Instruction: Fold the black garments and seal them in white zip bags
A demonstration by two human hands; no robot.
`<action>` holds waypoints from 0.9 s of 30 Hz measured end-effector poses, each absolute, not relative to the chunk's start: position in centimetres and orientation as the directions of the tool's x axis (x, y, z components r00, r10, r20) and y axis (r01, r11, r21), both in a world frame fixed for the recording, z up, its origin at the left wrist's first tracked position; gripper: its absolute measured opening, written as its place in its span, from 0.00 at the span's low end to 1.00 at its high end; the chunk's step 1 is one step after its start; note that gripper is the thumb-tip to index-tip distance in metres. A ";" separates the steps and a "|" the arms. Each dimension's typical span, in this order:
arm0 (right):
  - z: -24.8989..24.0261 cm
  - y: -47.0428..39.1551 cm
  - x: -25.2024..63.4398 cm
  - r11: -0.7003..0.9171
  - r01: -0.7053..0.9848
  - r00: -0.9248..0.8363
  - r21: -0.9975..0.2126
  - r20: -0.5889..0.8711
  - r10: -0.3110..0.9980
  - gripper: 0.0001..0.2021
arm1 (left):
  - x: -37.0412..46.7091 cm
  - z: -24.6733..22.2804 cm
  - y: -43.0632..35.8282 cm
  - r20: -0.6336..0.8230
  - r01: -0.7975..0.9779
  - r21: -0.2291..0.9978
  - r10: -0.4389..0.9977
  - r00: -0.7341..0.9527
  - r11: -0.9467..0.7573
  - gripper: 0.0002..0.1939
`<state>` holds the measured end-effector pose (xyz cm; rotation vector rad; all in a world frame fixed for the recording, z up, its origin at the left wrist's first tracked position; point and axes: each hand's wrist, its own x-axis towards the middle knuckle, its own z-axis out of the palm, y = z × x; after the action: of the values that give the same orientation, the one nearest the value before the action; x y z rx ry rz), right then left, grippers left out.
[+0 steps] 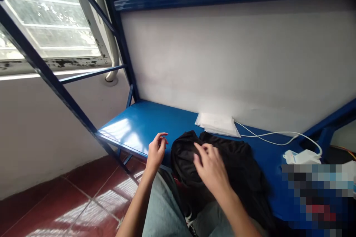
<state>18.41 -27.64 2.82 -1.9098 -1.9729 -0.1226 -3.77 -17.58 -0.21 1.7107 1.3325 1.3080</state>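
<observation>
A crumpled black garment (pixel 244 166) lies at the front of the blue bench and partly by my lap. My right hand (pixel 211 164) is over its left part, thumb and forefinger apart and the other fingers bent. Whether the fingertips touch the cloth is hard to tell. To the left of the garment, my left hand (pixel 158 150) hovers by the bench edge with loosely curled fingers, a gap between thumb and forefinger, and nothing visible in it.
White flat packets (pixel 218 124) lie on the blue bench (pixel 164 113) against the wall. A white cable (pixel 274 133) runs right to a white adapter (pixel 303 156). Blue metal bars (pixel 55 81) frame the left side. The lower right corner is pixelated.
</observation>
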 end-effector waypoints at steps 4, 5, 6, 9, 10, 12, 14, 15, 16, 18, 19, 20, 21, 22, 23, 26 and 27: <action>3.8 -23.6 11.6 0.099 0.963 -0.058 -0.251 0.168 0.984 0.25 | -5.7 -0.7 -19.2 0.324 0.302 0.902 0.946 0.000 -0.308 0.16; 3.3 -23.1 10.9 0.077 0.966 -0.044 -0.248 0.134 0.990 0.25 | -6.5 -1.2 -19.8 0.311 0.319 0.903 0.950 -0.025 -0.287 0.16; 2.8 -22.7 10.6 0.063 0.966 -0.034 -0.250 0.117 0.993 0.24 | -7.4 -1.6 -20.3 0.290 0.324 0.911 0.955 -0.057 -0.257 0.16; 1.5 -22.4 11.1 0.076 0.941 -0.028 -0.329 0.149 0.989 0.21 | -9.8 -2.6 -21.4 0.226 0.289 0.939 0.967 -0.116 -0.185 0.17; 1.4 -22.4 11.4 0.088 0.928 -0.030 -0.363 0.162 0.986 0.21 | -10.2 -2.5 -21.5 0.224 0.291 0.939 0.968 -0.113 -0.183 0.17; 1.8 -22.5 11.9 0.099 0.905 -0.028 -0.413 0.173 0.985 0.20 | -9.9 -1.7 -21.4 0.255 0.326 0.921 0.962 -0.093 -0.213 0.17; 3.0 -22.6 12.4 0.099 0.895 -0.019 -0.435 0.185 0.983 0.21 | -8.2 -0.1 -21.1 0.318 0.348 0.895 0.946 -0.060 -0.279 0.15; 3.7 -22.7 12.8 0.108 0.881 -0.011 -0.461 0.208 0.978 0.21 | -6.9 0.9 -21.0 0.356 0.349 0.880 0.934 -0.030 -0.324 0.15; 4.4 -23.0 13.4 0.127 0.855 0.002 -0.502 0.247 0.969 0.21 | -5.3 1.9 -21.0 0.396 0.348 0.860 0.918 0.007 -0.373 0.15; 5.7 -23.9 15.2 0.189 0.767 0.054 -0.614 0.356 0.933 0.21 | -1.7 3.8 -21.4 0.474 0.358 0.806 0.876 0.088 -0.472 0.17; 5.9 -24.6 16.4 0.224 0.710 0.096 -0.667 0.408 0.908 0.21 | 0.3 4.5 -21.8 0.503 0.370 0.774 0.854 0.134 -0.514 0.19; 5.9 -25.5 17.8 0.251 0.659 0.144 -0.709 0.446 0.883 0.21 | 2.3 5.0 -22.2 0.522 0.383 0.741 0.832 0.187 -0.551 0.21; 5.6 -26.5 19.3 0.261 0.622 0.189 -0.738 0.466 0.864 0.21 | 4.2 5.3 -22.7 0.531 0.394 0.709 0.811 0.247 -0.585 0.23; 5.0 -27.6 20.9 0.252 0.599 0.235 -0.760 0.468 0.852 0.21 | 6.1 5.3 -23.1 0.531 0.406 0.672 0.785 0.320 -0.620 0.24; 4.0 -28.8 22.3 0.223 0.592 0.279 -0.775 0.457 0.845 0.21 | 7.8 5.0 -23.6 0.518 0.420 0.627 0.754 0.404 -0.656 0.26; 0.3 -32.1 25.7 0.039 0.657 0.375 -0.753 0.371 0.849 0.24 | 11.9 2.8 -24.5 0.415 0.486 0.451 0.658 0.628 -0.749 0.27; -0.8 -32.9 26.3 -0.022 0.693 0.383 -0.720 0.342 0.858 0.24 | 12.8 1.9 -24.6 0.376 0.505 0.392 0.634 0.676 -0.770 0.27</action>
<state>26.27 -32.91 -0.85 -1.7641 -1.3627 0.2365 12.75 -24.61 1.88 2.6351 0.9133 0.7323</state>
